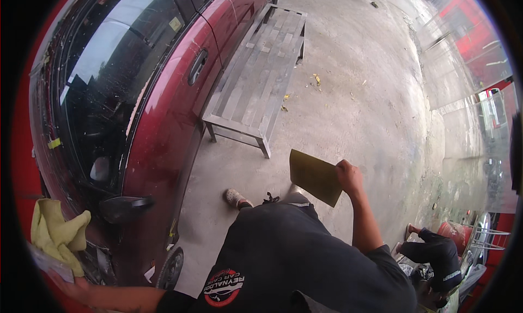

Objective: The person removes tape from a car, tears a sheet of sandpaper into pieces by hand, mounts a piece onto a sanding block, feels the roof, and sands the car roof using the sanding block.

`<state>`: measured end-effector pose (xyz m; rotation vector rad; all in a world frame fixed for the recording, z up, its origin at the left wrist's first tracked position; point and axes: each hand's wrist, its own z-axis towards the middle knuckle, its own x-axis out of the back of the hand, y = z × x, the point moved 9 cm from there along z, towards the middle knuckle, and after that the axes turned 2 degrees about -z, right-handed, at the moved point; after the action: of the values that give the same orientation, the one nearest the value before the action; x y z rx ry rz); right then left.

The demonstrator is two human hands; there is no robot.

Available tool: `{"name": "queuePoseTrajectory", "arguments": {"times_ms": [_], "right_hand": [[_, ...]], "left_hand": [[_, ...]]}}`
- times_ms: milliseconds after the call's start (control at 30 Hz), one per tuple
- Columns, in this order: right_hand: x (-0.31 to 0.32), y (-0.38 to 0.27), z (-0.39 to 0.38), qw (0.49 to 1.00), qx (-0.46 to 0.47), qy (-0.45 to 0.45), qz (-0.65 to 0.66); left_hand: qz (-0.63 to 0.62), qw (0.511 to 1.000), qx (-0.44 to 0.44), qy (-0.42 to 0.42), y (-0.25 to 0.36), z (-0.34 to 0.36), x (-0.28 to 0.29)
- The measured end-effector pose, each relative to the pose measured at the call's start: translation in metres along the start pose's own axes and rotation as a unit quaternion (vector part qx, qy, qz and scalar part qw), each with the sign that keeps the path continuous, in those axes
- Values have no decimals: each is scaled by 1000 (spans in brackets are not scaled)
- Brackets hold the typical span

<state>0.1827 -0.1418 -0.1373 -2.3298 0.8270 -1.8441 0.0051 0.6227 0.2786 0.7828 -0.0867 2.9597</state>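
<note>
My right hand (348,174) grips a stiff-looking, dark yellow-olive rectangular sheet (313,176) by its right corner, held out in front of my dark shirt. At the lower left, my left hand (65,283) reaches to a pale translucent item (49,261) beneath a crumpled yellow cloth (57,234); its fingers are mostly hidden in the dim rim of the picture. Just right of the cloth is the black side mirror (122,208) of a dark red car (155,144), whose window and door fill the left side.
A grey metal slatted bench (256,76) stands along the car on the concrete floor (359,122). At the lower right, another person (436,258) in dark clothes crouches near a red bucket (455,234) and a wire rack (485,237). Scattered yellow leaves (317,80) lie beyond the bench.
</note>
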Motion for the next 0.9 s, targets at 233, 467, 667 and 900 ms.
{"name": "queuePoseTrajectory", "arguments": {"times_ms": [233,467,667,900], "right_hand": [[57,205,-5,991,-97,85,23],[104,248,61,985,-112,122,37],[127,161,153,985,-25,142,89],[200,-38,355,948,258,185,14]], "left_hand": [[-273,919,280,-56,147,-29,-227],[-505,696,504,-83,281,-5,-337],[-542,661,490,-170,340,12,-427],[-583,645,442,-222,365,58,-584]]}}
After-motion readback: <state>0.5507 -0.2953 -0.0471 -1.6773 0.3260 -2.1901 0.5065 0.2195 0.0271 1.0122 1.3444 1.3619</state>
